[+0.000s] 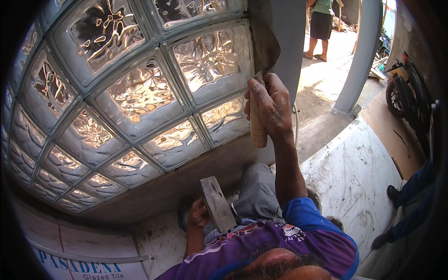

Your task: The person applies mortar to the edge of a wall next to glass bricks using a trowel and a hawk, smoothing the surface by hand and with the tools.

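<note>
My right hand (270, 105) is closed around the wooden handle of a trowel (258, 123), raised in front of me. Its blade (267, 49) lies against the narrow strip of wall beside the glass block panel (191, 109). Whether mortar sits on the blade I cannot make out. Down at my waist, my left hand (199, 213) grips a flat, worn rectangular board (218, 205), probably a wooden float. The board is tilted, and part of the left hand's fingers is hidden behind it.
A grey post (284, 42) borders the panel on the right. Through the doorway a person in dark shorts (322, 25) stands outside. A motorcycle (408, 91) and another person's legs (410, 200) are at right. A white carton (93, 252) lies lower left.
</note>
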Action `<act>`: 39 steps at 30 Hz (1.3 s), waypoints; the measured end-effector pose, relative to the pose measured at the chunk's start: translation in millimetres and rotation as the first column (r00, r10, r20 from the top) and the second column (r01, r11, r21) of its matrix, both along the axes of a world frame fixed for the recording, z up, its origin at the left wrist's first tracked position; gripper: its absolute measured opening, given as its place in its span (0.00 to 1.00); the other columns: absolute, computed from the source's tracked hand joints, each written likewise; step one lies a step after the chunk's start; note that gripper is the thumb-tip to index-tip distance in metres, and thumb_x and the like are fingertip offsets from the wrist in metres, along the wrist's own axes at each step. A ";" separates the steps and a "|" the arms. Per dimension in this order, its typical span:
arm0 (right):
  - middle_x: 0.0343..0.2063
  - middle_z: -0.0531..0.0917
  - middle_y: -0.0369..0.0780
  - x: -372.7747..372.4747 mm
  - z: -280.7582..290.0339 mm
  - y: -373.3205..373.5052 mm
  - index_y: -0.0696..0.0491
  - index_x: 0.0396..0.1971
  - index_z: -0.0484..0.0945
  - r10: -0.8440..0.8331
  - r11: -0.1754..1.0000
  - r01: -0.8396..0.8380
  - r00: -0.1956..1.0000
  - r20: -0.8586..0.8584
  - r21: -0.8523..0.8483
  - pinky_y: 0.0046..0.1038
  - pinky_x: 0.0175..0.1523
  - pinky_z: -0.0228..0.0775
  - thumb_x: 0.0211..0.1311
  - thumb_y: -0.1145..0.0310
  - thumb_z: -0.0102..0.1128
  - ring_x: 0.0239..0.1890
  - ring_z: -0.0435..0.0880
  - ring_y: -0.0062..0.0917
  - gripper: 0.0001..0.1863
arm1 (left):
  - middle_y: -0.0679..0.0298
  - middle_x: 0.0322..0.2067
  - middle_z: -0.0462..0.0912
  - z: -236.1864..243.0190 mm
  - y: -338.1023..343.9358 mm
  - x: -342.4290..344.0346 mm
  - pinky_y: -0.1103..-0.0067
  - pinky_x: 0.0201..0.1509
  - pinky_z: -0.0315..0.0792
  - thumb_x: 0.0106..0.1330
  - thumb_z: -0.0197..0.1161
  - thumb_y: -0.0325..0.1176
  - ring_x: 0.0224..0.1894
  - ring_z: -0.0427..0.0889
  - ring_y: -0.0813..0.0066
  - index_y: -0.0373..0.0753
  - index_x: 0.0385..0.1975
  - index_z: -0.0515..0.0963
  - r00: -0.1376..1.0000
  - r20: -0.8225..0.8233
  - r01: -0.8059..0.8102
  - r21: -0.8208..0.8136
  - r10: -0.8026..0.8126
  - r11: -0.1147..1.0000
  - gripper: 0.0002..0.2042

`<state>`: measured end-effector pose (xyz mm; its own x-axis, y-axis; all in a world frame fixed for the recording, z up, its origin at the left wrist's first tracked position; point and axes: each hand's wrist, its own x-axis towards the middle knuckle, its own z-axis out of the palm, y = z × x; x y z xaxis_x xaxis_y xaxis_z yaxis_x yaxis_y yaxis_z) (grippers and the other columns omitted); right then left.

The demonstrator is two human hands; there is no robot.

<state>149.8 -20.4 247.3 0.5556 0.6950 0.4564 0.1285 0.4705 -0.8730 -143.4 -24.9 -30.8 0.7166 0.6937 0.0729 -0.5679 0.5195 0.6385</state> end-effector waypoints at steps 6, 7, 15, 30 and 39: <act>0.20 0.77 0.40 1.8 -17.7 -12.4 0.61 0.28 0.69 -0.006 0.999 0.008 1.000 0.029 -0.052 0.23 0.22 0.70 0.61 0.65 0.54 0.17 0.77 0.20 0.13 | 0.54 0.49 0.75 -2.8 1.0 -2.2 0.68 0.55 0.70 0.56 0.63 0.28 0.51 0.76 0.62 0.30 0.57 0.64 0.999 -0.031 0.009 -0.003 -0.010 1.000 0.27; 0.20 0.77 0.41 2.9 -14.1 -14.2 0.61 0.28 0.69 -0.012 0.999 0.014 0.999 0.043 -0.047 0.23 0.22 0.70 0.61 0.65 0.54 0.17 0.77 0.20 0.13 | 0.54 0.49 0.75 0.2 -0.3 -1.1 0.68 0.55 0.70 0.56 0.63 0.28 0.51 0.76 0.62 0.31 0.57 0.64 0.999 -0.033 0.010 -0.003 -0.010 1.000 0.27; 0.20 0.77 0.41 6.1 20.0 -3.0 0.61 0.29 0.70 -0.013 1.000 0.013 0.999 0.042 -0.008 0.23 0.24 0.71 0.60 0.65 0.55 0.18 0.77 0.20 0.13 | 0.52 0.46 0.76 0.2 -3.2 7.1 0.63 0.51 0.73 0.56 0.63 0.29 0.47 0.78 0.59 0.30 0.51 0.68 0.999 -0.049 -0.010 -0.010 0.010 1.000 0.23; 0.23 0.71 0.36 112.6 3.5 -46.1 0.59 0.35 0.70 0.023 0.999 -0.004 0.936 0.351 -0.054 0.23 0.32 0.65 0.63 0.58 0.51 0.25 0.70 0.20 0.17 | 0.57 0.48 0.76 -0.5 -1.5 4.6 0.70 0.55 0.70 0.58 0.61 0.27 0.50 0.77 0.66 0.33 0.56 0.65 0.998 -0.012 0.062 -0.015 -0.062 0.998 0.25; 0.14 0.72 0.38 200.1 74.6 -19.6 0.56 0.21 0.76 -0.109 0.929 0.367 0.127 0.986 0.056 0.33 0.28 0.63 0.56 0.58 0.61 0.18 0.71 0.25 0.16 | 0.58 0.48 0.77 -2.1 -3.7 15.1 0.71 0.55 0.70 0.58 0.62 0.27 0.50 0.77 0.67 0.34 0.55 0.67 0.999 -0.034 0.038 -0.051 -0.040 0.998 0.24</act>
<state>349.9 -40.0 321.9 -0.0952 0.7466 0.6584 0.9934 0.1133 0.0151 -128.3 -28.6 -32.9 0.7446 0.6674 0.0128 -0.5245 0.5730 0.6298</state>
